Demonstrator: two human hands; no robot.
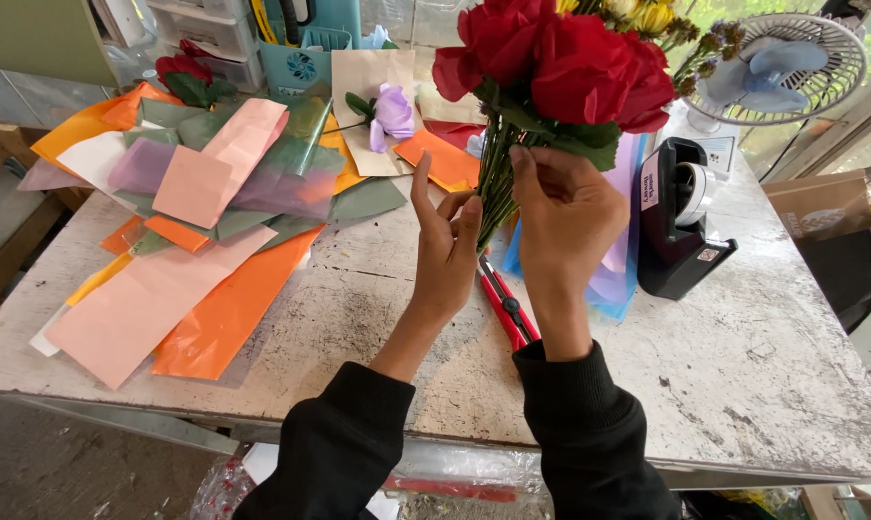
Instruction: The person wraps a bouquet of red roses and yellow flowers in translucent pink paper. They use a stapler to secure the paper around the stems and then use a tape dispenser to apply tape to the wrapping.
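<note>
Above the middle of the worn white worktop point(358, 289) we hold a bunch of red roses point(561, 58) upright, its green stems point(493, 193) gathered between our two hands. Our right hand point(565, 226) is curled around the stems just under the leaves, thumb and fingers pinching them together; our left hand point(445, 241) stands beside it with the fingers straight and pressed together, its fingertips touching the lower stems without closing on them. Yellow flowers point(647, 14) show behind the red blooms. Beneath the hands a red cutter point(503, 303) lies on the worktop; to the right sits a black tape dispenser point(676, 221), with a small fan point(782, 67) beyond it. To the left, sheets of pink, orange and green wrapping paper point(195, 241) are spread in loose layers, and a single purple flower point(392, 111) rests on a tan sheet. We judge the main risk to be slippage: only one hand truly grips, so stems could fan out or drop onto the cutter, and too tight a pinch could bruise or snap them.
</note>
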